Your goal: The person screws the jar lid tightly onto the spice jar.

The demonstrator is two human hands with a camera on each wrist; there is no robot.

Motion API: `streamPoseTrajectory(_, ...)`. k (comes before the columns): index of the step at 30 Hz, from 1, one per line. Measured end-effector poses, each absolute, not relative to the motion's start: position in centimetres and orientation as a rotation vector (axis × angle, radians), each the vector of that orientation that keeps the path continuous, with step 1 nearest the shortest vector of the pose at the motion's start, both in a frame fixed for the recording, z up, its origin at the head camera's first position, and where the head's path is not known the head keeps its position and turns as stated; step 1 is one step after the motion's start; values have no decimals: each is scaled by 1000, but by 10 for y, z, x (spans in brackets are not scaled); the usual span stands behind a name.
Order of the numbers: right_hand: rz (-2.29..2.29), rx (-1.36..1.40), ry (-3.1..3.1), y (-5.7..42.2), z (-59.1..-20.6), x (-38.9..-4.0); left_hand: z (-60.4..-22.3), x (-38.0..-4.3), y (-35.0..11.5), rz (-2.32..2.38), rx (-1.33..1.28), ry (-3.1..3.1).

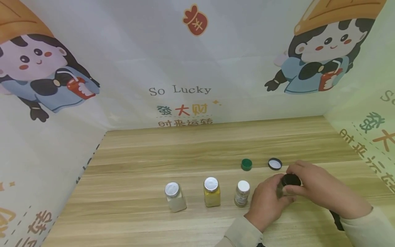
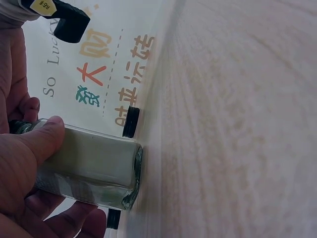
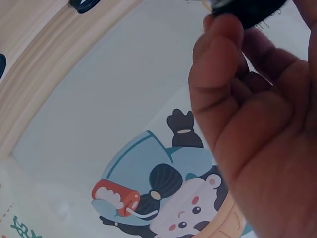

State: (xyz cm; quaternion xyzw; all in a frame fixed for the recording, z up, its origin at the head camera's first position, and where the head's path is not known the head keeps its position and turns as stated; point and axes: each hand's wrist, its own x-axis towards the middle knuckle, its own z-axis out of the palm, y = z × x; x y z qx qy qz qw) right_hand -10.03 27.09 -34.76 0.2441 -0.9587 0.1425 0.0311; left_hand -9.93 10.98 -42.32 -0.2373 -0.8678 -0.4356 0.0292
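Gripping a flat-sided glass jar (image 2: 99,156) right of the white-capped bottle (image 1: 241,198), the left hand (image 1: 266,201) curls its fingers round it while the right hand (image 1: 318,185) pinches the round black lid (image 1: 291,179).

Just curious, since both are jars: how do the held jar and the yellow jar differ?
The held jar has a black top, the yellow jar a silvery one. The left hand grips the held jar; the yellow jar stands untouched. Both look squarish.
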Motion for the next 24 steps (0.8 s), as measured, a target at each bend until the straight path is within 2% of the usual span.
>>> streamPoseTrajectory(9, 425, 607, -2973, 268, -348, -98, -423, -100, 110, -1381, -766, -2640)
streamPoseTrajectory(18, 464, 947, -2847, 277, -340, -91, -422, -97, 109, -1309, -715, -2691)
streamPoseTrajectory(24, 471, 977, -2880, 277, -341, -94, -423, -98, 110, -1317, -723, -2678)
